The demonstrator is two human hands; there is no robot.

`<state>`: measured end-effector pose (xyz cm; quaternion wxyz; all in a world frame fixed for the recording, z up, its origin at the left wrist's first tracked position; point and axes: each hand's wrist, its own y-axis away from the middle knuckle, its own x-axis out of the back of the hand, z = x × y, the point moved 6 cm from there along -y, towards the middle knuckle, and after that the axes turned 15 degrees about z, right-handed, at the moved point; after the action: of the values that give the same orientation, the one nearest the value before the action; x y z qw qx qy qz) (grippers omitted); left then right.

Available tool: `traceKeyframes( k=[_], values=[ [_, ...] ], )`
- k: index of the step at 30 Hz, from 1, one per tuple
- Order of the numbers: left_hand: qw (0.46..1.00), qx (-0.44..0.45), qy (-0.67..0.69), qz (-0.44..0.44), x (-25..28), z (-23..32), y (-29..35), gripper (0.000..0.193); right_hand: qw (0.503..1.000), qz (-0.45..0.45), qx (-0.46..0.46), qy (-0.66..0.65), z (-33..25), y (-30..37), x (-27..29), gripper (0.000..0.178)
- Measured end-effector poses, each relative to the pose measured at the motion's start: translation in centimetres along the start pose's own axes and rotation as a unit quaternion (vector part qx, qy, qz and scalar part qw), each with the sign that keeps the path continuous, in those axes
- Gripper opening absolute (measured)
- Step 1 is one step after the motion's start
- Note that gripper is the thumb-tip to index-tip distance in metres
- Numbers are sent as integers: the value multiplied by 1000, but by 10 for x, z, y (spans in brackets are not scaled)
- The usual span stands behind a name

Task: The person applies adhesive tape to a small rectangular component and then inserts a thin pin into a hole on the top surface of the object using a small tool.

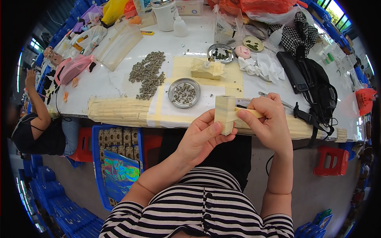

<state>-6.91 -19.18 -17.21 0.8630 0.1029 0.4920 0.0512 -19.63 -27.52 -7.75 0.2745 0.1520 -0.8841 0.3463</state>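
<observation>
Above the table's front edge, my left hand [202, 137] is closed round a small rectangular block [225, 113] covered in pale yellow tape. A strip of the same pale tape [243, 113] runs from the block's right side to my right hand [269, 121], whose thumb and fingers pinch it. Beyond the block sits another tape-covered block [206, 70] on a yellowish sheet. A round metal dish [184, 93] holding many small grey-brown parts is to the left of my hands. Farther left spreads a loose heap of similar parts [147, 73].
A second metal dish [221, 53] holds dark pieces. White tissues [274, 70], a black phone [291, 71] and a black bag [317, 85] lie to the right. Below the table are a blue crate [96, 158] and a red stool [331, 160]. Another person [37, 127] sits at the left.
</observation>
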Motion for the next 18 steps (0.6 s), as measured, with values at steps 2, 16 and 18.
traceKeyframes(
  k=[2, 16, 18],
  values=[
    [1000, 5, 23, -17, 0, -1, 0, 48, 1000, -5, -2, -4, 2, 0, -1, 32],
    [995, 21, 72, -68, -2, -2, -1, 51, 999, -11, -15, -29, -3, 0, -6, 30],
    [996, 19, 62, -62, -2, -1, -1, 51, 1000, -12, -4, -6, -5, -1, -6, 29]
  ],
)
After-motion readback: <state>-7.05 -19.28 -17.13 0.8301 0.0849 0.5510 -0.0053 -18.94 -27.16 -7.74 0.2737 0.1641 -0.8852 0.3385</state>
